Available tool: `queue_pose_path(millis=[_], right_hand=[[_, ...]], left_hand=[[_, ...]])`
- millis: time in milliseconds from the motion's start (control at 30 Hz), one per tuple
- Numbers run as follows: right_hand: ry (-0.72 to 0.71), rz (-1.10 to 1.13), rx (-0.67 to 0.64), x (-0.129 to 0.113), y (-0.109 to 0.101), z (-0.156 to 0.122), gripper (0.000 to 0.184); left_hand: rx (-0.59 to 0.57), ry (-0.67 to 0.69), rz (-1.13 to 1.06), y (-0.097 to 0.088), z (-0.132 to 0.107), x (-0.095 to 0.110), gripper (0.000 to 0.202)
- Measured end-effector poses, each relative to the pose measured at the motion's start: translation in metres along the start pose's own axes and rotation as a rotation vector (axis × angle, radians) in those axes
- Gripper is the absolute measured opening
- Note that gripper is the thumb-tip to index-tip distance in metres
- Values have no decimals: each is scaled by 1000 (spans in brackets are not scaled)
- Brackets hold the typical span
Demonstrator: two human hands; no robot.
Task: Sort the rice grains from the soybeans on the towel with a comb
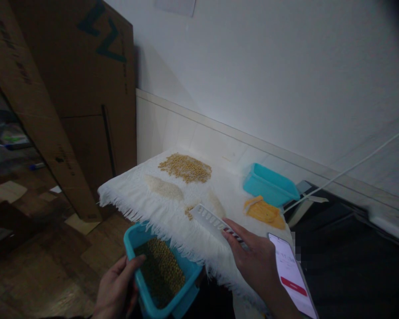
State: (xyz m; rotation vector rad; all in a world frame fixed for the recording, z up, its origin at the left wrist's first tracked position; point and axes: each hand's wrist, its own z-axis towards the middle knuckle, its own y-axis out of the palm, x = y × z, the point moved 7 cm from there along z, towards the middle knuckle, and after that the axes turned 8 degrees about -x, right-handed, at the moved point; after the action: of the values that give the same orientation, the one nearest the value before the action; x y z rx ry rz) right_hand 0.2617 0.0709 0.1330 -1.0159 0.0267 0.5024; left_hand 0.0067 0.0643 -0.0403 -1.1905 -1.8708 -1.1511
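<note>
My left hand (pixel 118 283) grips the left rim of a turquoise plastic tub (pixel 130 241), held tilted just below the table's fringed edge. Inside the tub lie yellow soybeans (pixel 168 266) and small dark green grains (pixel 153 277). Between the fingers of my right hand (pixel 249 252) is a white slotted plastic strip (pixel 213 221), its far end down on the white cloth (pixel 133 186). A small clump of soybeans (pixel 188 212) touches or lies just beside that end. Farther back are a larger spread of soybeans (pixel 186 168) and a pile of pale grains resembling rice (pixel 164 188).
A second turquoise tub (pixel 269 184) stands at the table's back right, with an orange cloth (pixel 264 212) in front. A lit phone (pixel 292 274) lies by my right forearm. A thin white cable (pixel 349 168) crosses the right side. Large cardboard boxes (pixel 86 88) rise at left.
</note>
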Motion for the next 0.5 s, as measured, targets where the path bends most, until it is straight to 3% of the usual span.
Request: queue_pose_path(millis=[267,500], right_hand=[[41,35,-36,1,0,-3,23],[-18,33,-22,-14,-6,3,23]], left_hand=[[33,-14,-5,0,-3,2,36],[23,12,17,4,-6,9,36]])
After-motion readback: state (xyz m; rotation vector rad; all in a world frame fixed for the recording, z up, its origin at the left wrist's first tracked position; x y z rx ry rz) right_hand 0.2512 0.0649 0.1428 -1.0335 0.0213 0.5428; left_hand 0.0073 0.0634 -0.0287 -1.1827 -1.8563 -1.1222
